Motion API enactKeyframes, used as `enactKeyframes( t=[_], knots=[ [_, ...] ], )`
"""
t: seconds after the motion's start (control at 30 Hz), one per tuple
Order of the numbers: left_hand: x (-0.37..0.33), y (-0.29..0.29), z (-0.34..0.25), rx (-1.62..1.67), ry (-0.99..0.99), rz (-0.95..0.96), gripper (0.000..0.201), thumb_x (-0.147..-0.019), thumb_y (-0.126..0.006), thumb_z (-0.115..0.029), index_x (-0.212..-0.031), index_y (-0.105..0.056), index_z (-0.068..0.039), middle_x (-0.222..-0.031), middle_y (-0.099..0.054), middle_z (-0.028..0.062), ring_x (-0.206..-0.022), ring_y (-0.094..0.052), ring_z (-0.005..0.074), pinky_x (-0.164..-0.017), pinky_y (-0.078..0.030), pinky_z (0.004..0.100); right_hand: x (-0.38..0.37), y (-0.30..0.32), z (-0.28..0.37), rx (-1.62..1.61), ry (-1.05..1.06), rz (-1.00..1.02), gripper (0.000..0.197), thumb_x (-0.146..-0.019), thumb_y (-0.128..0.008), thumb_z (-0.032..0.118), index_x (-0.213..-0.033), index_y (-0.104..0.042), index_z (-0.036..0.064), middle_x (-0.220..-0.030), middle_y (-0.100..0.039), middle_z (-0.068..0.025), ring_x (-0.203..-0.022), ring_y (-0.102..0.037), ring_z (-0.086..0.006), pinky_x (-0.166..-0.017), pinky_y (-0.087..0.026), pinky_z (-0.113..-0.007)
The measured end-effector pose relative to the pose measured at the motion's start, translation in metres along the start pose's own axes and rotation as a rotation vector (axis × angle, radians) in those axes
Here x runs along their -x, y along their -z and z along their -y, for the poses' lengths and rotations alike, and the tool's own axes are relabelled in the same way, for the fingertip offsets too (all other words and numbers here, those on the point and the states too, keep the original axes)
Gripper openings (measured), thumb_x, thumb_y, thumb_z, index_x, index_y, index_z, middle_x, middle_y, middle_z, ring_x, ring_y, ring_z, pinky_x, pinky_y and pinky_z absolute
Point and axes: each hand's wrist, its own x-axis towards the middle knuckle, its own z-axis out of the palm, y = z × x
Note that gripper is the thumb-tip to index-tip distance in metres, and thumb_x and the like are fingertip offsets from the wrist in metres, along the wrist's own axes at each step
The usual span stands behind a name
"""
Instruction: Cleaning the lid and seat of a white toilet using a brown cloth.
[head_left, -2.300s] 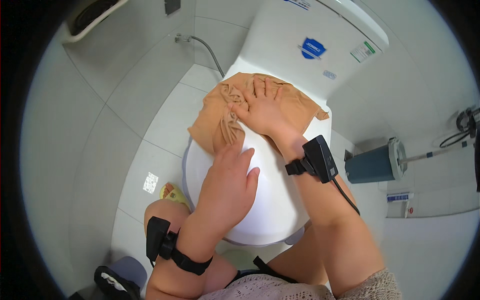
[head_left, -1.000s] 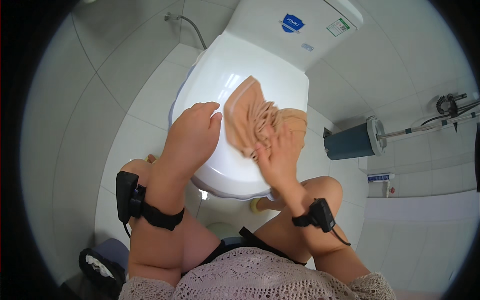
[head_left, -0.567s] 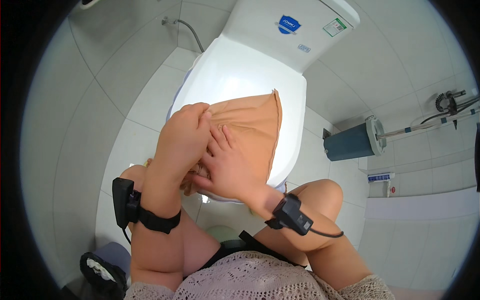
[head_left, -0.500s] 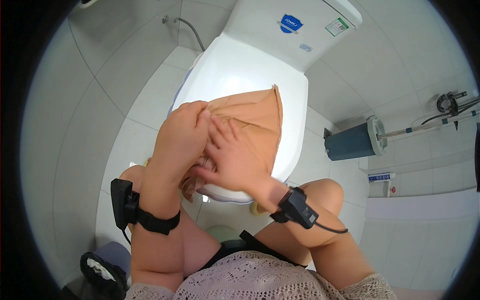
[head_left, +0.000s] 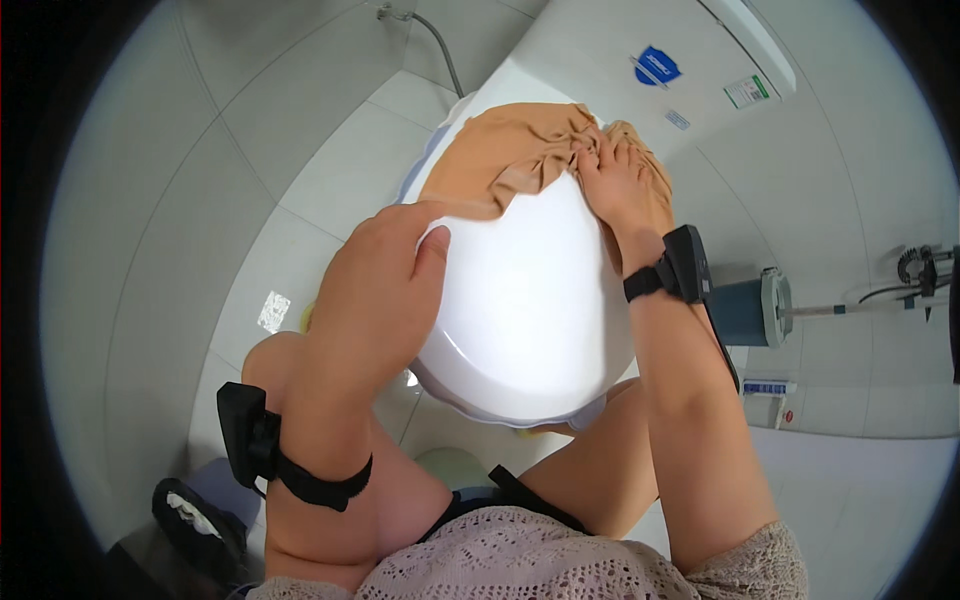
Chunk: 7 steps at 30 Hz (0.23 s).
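Observation:
A tan cloth lies rumpled across the far part of a closed white toilet lid. Some of it hangs over the lid's right edge. My left hand is at the lid's left side, its fingers closed on the cloth's near-left corner; its thumb stands a little apart and some fingers are hidden. At the right edge my right hand lies on the bunched cloth with its fingers apart. Black straps with small black devices circle both my forearms.
The toilet tank rises behind the lid, with a hose to its left. On the right stand a blue-grey bucket and a pole reaching out from it. A bin with a black liner is at the lower left.
My right hand has moved far and right, away from my left. The cloth, earlier bunched under both hands, now stretches along the lid's far part, baring its near part. The view has shifted.

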Motion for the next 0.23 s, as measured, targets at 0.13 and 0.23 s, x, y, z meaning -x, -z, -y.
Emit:
enactKeyframes(
  t=[0.13,0.23],
  knots=[
    [0.002,0.000,0.005,0.068,0.031,-0.037,0.029,-0.098,-0.053,-0.020,-0.120,-0.063,-0.004,-0.107,-0.069,0.0169,-0.096,-0.065,0.0294,-0.087,-0.049,0.0339,-0.039,-0.003,0.020,0.045,-0.123,0.014,0.074,-0.093,-0.030,0.066,-0.152,-0.031,0.0207,-0.157,-0.025,-0.0204,-0.146,-0.015,-0.0408,-0.117,-0.005,-0.056],
    [0.002,0.005,0.012,0.093,0.042,-0.050,0.030,-0.098,-0.055,-0.022,-0.121,-0.062,-0.005,-0.110,-0.068,0.0189,-0.098,-0.065,0.0292,-0.087,-0.049,0.0339,-0.055,-0.007,0.043,0.011,-0.065,0.088,0.080,-0.090,-0.031,0.070,-0.153,-0.028,0.0204,-0.158,-0.023,-0.0182,-0.147,-0.011,-0.0415,-0.115,-0.002,-0.060]
  ],
)
